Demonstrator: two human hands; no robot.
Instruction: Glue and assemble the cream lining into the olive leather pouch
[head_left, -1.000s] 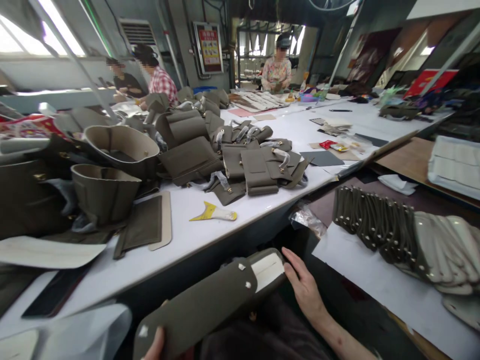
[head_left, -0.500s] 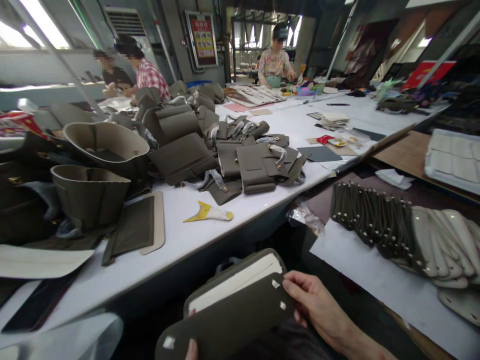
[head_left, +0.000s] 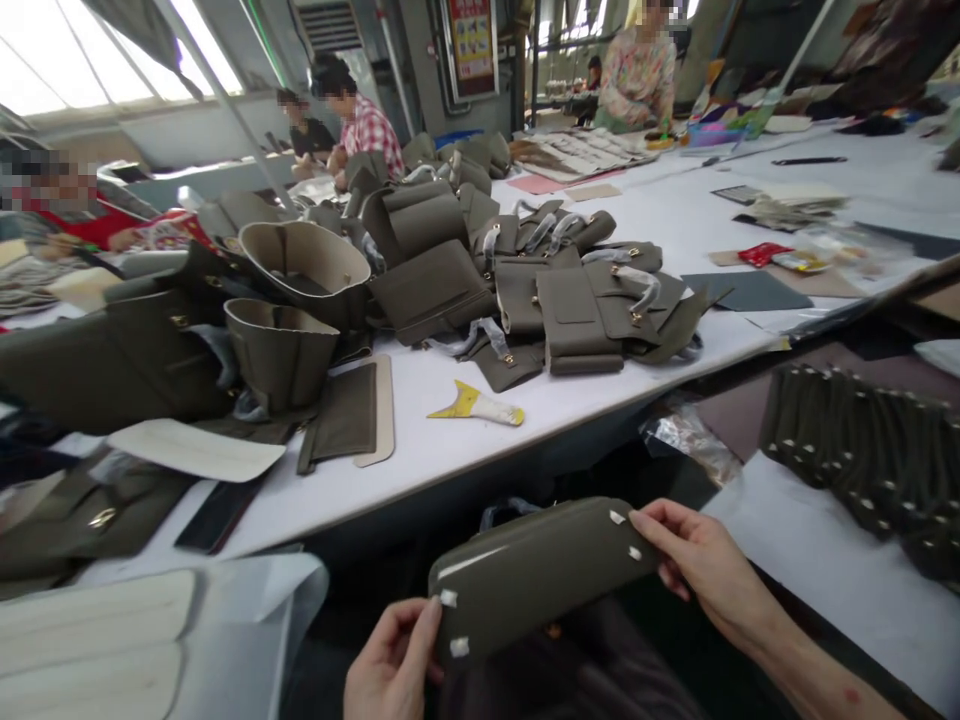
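Note:
My left hand (head_left: 397,655) pinches the left end of a dark olive leather bag panel (head_left: 547,590) between thumb and fingers. At the panel's other end, the fingers of my right hand (head_left: 694,555) are closed on its upper corner. The panel is long with rounded corners, and small white tabs stick out near both ends. It lies over an olive bag piece (head_left: 592,508), whose rim shows along the top edge. A thin white strip (head_left: 472,562) shows between the two at the upper left. Most of that lower piece is hidden.
Across the white table (head_left: 420,470) lie olive bags (head_left: 585,310) in a heap and a yellow-and-white scraper-like tool (head_left: 476,403). Dark straps (head_left: 840,440) stand on the right. A clear plastic sheet (head_left: 262,610) covers pale pieces at lower left. Several people work beyond.
The panel has moved up over the white area of the bag piece, which is now mostly covered. My left hand has come into fuller view at its left end. The view has turned left.

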